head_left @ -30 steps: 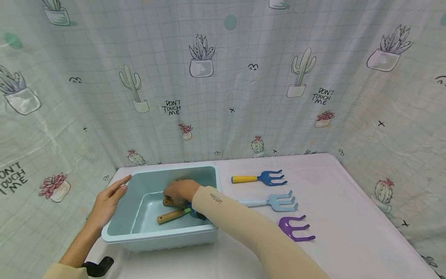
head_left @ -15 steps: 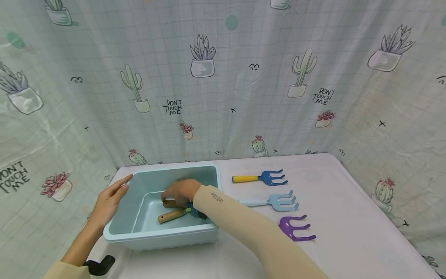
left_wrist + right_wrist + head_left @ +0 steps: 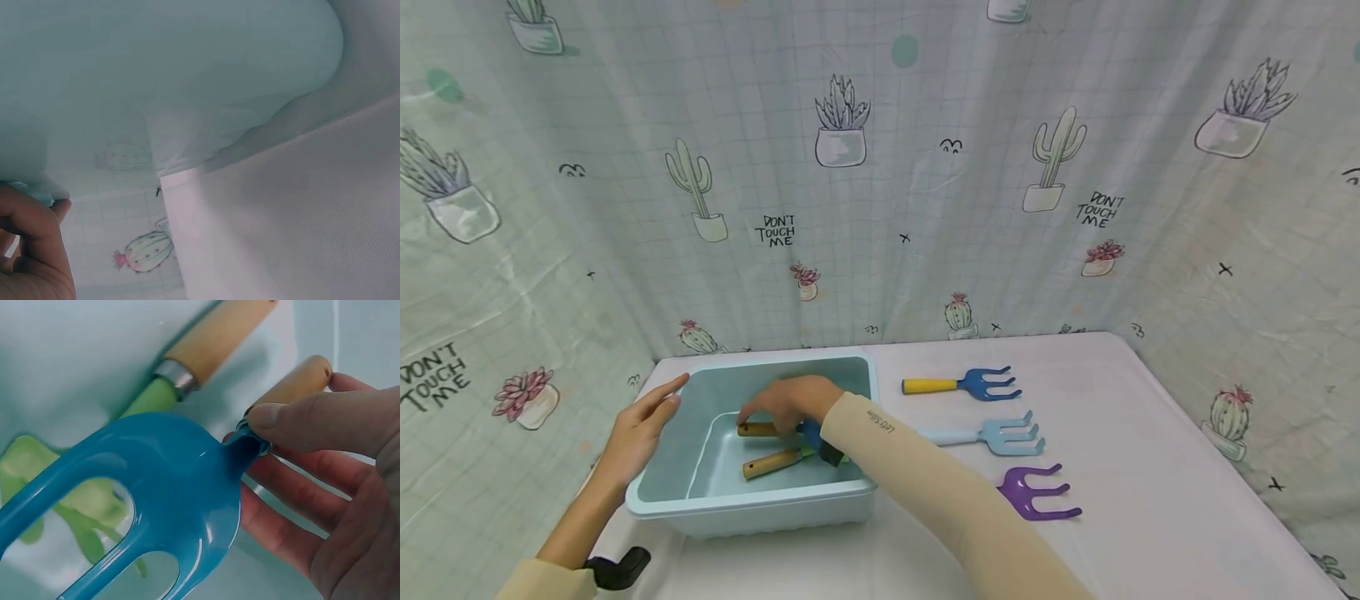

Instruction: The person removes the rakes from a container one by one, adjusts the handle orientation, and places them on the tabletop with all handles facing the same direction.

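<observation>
Pinched at its neck between the thumb and fingers of the right hand, the blue fork is held inside the bin, its wooden handle turned away from the wrist. On the near side of the grip, in the same bin, the green fork is seen, its head partly covered by the blue prongs. The right forearm, in its sleeve, is stretched over the bin's right rim, with the back of the hand turned up. To the left of the grip, the bin's rim is clasped by the left hand, index finger straight. To the right, on the table, the yellow-handled fork is placed farthest, then the pale fork and the purple fork, these two partly hidden by the sleeve.
</observation>
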A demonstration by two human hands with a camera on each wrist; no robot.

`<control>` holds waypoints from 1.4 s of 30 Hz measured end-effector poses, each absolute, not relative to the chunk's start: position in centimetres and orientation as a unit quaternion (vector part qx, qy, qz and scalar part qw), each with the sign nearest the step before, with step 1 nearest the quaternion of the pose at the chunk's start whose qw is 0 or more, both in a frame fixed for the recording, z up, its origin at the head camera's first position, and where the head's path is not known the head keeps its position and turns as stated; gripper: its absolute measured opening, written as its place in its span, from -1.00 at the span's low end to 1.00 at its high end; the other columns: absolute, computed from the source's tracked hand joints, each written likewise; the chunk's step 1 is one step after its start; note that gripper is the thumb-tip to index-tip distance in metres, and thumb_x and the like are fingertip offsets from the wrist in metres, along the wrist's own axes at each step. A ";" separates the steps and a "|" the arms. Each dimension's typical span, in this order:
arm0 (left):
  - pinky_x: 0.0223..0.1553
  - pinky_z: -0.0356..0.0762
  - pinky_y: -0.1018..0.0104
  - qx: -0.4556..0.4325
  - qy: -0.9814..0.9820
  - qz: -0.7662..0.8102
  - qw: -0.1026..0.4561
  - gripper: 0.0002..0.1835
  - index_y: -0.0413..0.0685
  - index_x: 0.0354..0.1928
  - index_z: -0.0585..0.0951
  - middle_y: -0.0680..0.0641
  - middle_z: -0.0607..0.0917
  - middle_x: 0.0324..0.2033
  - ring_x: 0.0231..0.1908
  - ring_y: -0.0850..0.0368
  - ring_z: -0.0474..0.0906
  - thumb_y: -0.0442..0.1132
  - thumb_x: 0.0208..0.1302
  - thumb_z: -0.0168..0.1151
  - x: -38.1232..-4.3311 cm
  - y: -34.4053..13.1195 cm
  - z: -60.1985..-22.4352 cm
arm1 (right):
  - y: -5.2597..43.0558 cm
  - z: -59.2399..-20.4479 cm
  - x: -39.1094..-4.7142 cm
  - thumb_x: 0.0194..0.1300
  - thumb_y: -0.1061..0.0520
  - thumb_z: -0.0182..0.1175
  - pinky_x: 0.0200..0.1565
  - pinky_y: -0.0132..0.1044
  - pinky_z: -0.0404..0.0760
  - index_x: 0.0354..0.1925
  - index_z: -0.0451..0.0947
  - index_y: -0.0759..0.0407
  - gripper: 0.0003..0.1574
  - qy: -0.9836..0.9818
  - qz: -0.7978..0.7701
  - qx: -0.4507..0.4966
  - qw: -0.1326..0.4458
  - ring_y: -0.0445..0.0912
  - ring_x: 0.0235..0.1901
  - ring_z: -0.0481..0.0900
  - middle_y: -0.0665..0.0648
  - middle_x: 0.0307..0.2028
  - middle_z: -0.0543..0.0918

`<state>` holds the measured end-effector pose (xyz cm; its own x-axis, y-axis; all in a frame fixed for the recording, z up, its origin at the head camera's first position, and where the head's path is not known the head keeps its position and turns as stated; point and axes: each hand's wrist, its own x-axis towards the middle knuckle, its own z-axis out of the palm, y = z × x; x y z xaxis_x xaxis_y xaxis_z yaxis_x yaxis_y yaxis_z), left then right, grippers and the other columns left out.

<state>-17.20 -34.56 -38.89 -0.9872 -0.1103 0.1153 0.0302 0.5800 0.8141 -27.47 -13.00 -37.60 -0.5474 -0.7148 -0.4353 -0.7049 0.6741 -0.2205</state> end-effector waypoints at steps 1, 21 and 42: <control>0.20 0.20 -0.43 0.023 -0.885 -0.458 0.078 -0.39 0.08 0.47 0.17 -0.22 0.17 0.46 0.39 -0.35 0.12 0.14 0.50 -0.22 -17.2 -34.5 -38.9 | -13.0 -37.5 -27.6 0.29 0.30 0.16 -0.51 -0.40 0.39 0.27 0.25 -0.65 -0.11 0.879 -0.015 -0.405 0.252 -0.20 -0.18 0.49 -0.18 0.20 0.41; 0.20 0.20 -0.40 0.020 -0.890 -0.450 0.077 -0.38 0.03 0.47 0.18 -0.25 0.18 0.44 0.38 -0.34 0.14 0.14 0.50 -0.21 -17.2 -34.8 -38.7 | -13.0 -34.1 -27.5 0.31 0.33 0.08 -0.46 -0.44 0.34 0.36 0.19 -0.49 -0.12 0.843 -0.027 -0.498 0.204 -0.21 -0.41 0.36 -0.24 0.11 0.47; 0.19 0.21 -0.42 0.027 -0.887 -0.455 0.071 -0.37 0.06 0.48 0.16 -0.25 0.15 0.46 0.38 -0.36 0.12 0.16 0.49 -0.23 -17.3 -34.6 -38.9 | -10.3 -28.9 -26.0 0.30 0.32 0.11 -0.41 -0.38 0.36 0.36 0.20 -0.47 -0.12 0.844 -0.027 -0.500 0.192 -0.14 -0.36 0.37 -0.16 0.10 0.47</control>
<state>-17.31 -34.63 -38.90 -0.9885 -0.1121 0.1011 0.0168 0.5841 0.8115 -25.99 -10.31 -28.88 -0.4262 -0.8547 -0.2963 -0.8340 0.4981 -0.2373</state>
